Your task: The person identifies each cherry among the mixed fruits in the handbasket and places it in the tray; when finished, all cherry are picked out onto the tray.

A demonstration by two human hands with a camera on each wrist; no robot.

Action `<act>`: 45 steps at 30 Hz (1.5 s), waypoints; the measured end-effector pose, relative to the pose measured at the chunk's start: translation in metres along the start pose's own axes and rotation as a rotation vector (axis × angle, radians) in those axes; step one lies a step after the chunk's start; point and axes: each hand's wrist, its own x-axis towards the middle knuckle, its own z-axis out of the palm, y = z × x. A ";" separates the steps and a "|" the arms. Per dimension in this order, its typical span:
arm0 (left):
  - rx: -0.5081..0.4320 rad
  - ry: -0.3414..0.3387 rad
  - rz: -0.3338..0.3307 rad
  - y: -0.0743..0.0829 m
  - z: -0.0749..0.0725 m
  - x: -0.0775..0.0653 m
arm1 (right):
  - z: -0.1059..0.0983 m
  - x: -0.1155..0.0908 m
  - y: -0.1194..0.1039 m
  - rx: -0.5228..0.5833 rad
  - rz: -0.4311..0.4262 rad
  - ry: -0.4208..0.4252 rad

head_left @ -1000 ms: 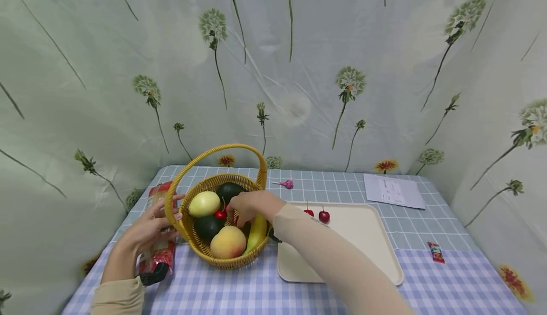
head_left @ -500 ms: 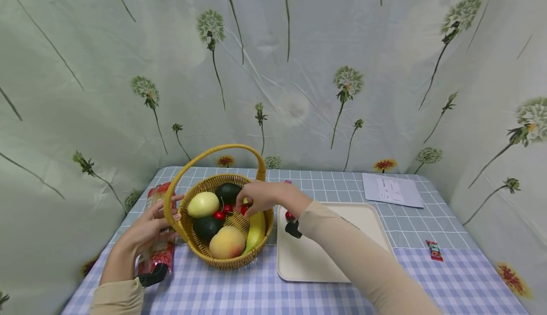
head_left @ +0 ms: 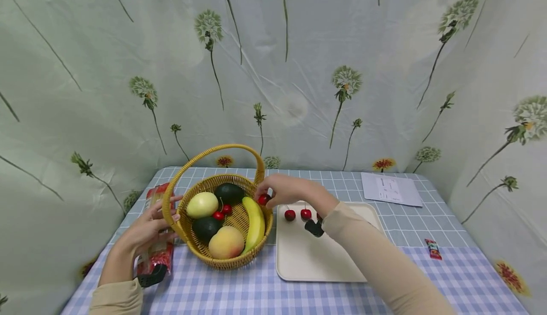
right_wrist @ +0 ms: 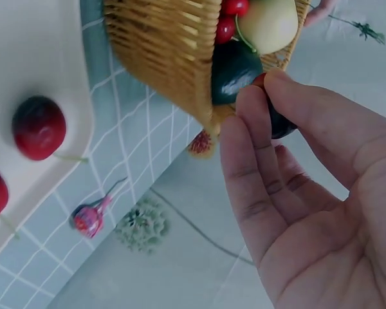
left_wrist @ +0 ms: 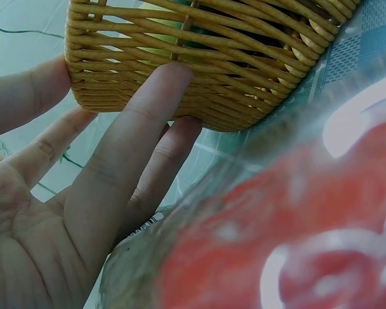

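Since the earlier frames, the right hand [head_left: 284,187] had shifted toward 3 o'clock, bringing a cherry [head_left: 263,199], pinched between thumb and fingertips, to the 2 o'clock rim of the basket [head_left: 226,263]. With fingers extended, the left hand [head_left: 147,227] touched the basket's 9 o'clock side. Other cherries [head_left: 289,215] lay on the tray [head_left: 316,260] near its 11 o'clock edge.

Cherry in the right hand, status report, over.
Right hand pinching cherry near basket. Left hand touching basket. Basket handle stands close to right hand.
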 end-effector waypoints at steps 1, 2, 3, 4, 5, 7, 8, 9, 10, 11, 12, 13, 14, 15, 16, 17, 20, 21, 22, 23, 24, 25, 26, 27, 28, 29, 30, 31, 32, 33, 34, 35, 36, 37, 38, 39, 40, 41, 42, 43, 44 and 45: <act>0.000 0.000 0.001 0.000 0.000 0.000 | 0.000 -0.002 0.002 0.007 -0.001 0.009; 0.003 0.002 0.002 0.000 0.000 0.000 | -0.001 -0.004 0.005 0.018 0.000 0.016; 0.006 0.005 0.002 0.000 0.000 0.000 | -0.001 -0.007 0.007 0.026 0.001 0.024; 0.010 0.008 0.002 0.000 0.001 0.000 | -0.002 -0.009 0.009 0.032 0.003 0.032; 0.014 0.010 0.001 0.000 0.001 0.000 | -0.002 -0.012 0.011 0.040 0.005 0.039; 0.020 0.016 0.000 -0.001 0.001 0.000 | -0.003 -0.017 0.014 0.050 0.001 0.054; 0.023 0.018 -0.001 -0.001 0.001 0.000 | -0.003 -0.020 0.017 0.057 0.000 0.064; 0.024 0.019 -0.002 -0.001 0.001 0.000 | -0.003 -0.022 0.019 0.062 -0.003 0.075; 0.024 0.019 -0.002 0.000 0.001 0.000 | -0.003 -0.025 0.021 0.070 0.000 0.084; 0.024 0.020 -0.002 0.000 0.001 0.000 | -0.003 -0.028 0.024 0.078 0.002 0.093; 0.023 0.020 -0.001 0.000 0.001 0.001 | -0.002 -0.030 0.026 0.087 0.008 0.104; 0.021 0.020 -0.001 0.000 0.001 0.001 | -0.002 -0.033 0.029 0.104 0.018 0.114; 0.021 0.019 -0.001 0.000 0.001 0.001 | -0.001 -0.036 0.032 0.121 0.027 0.122; 0.020 0.019 -0.002 0.000 0.000 0.001 | -0.001 -0.039 0.035 0.141 0.037 0.128; 0.020 0.020 -0.002 0.000 0.000 0.001 | -0.001 -0.042 0.038 0.155 0.051 0.136; 0.020 0.020 -0.004 0.000 0.000 0.001 | 0.000 -0.046 0.042 0.167 0.060 0.147; 0.023 0.020 -0.008 0.000 0.000 0.001 | 0.001 -0.057 0.053 0.190 0.084 0.177; 0.025 0.020 -0.008 0.000 0.000 0.001 | 0.001 -0.061 0.057 0.190 0.090 0.188; 0.026 0.020 -0.009 0.000 0.000 0.001 | 0.002 -0.065 0.061 0.191 0.100 0.200; 0.026 0.019 -0.009 0.000 -0.001 0.001 | 0.002 -0.069 0.065 0.196 0.112 0.209; 0.027 0.018 -0.008 0.000 -0.001 0.001 | 0.003 -0.073 0.069 0.196 0.124 0.217; 0.028 0.016 -0.006 0.000 -0.001 0.001 | 0.003 -0.078 0.073 0.197 0.137 0.226; 0.028 0.015 -0.005 0.000 -0.001 0.001 | 0.004 -0.082 0.078 0.198 0.148 0.235; 0.028 0.014 -0.003 0.000 -0.001 0.001 | 0.006 -0.086 0.083 0.198 0.163 0.243; 0.027 0.012 -0.001 0.000 -0.001 0.001 | 0.007 -0.090 0.088 0.198 0.175 0.252; 0.026 0.009 0.001 0.000 -0.002 0.001 | 0.009 -0.093 0.093 0.196 0.185 0.260; 0.024 0.008 0.002 -0.001 -0.002 0.002 | 0.011 -0.097 0.098 0.189 0.193 0.269; 0.021 0.008 0.001 -0.001 -0.002 0.002 | 0.014 -0.100 0.104 0.188 0.200 0.275; 0.018 0.008 0.000 -0.001 -0.002 0.002 | 0.016 -0.103 0.109 0.185 0.208 0.282; 0.015 0.007 0.000 -0.002 -0.002 0.002 | 0.019 -0.106 0.113 0.183 0.213 0.289; 0.012 0.007 -0.001 -0.002 -0.002 0.001 | 0.021 -0.109 0.118 0.181 0.217 0.298; 0.010 0.007 -0.003 -0.003 -0.002 0.001 | 0.023 -0.113 0.122 0.181 0.215 0.303; 0.008 0.007 -0.004 -0.003 -0.002 0.001 | 0.025 -0.115 0.126 0.180 0.216 0.310; 0.008 0.007 -0.005 -0.003 -0.002 0.001 | 0.027 -0.118 0.129 0.186 0.216 0.317; 0.008 0.005 -0.005 -0.004 -0.002 0.001 | 0.029 -0.120 0.132 0.189 0.218 0.326; 0.007 0.004 -0.005 -0.004 -0.002 0.001 | 0.030 -0.123 0.134 0.193 0.218 0.334; 0.008 0.004 -0.006 -0.004 -0.002 0.001 | 0.032 -0.125 0.137 0.197 0.220 0.339; 0.009 0.003 -0.006 -0.004 -0.002 0.001 | 0.033 -0.127 0.139 0.204 0.220 0.341; 0.010 0.002 -0.006 -0.005 -0.002 0.001 | 0.035 -0.128 0.141 0.211 0.230 0.343; 0.011 0.002 -0.006 -0.005 -0.002 0.001 | 0.037 -0.129 0.143 0.219 0.238 0.343; 0.012 0.002 -0.005 -0.005 -0.002 0.001 | 0.039 -0.130 0.145 0.222 0.250 0.342; 0.012 0.002 -0.005 -0.004 -0.002 0.001 | 0.041 -0.131 0.147 0.225 0.257 0.340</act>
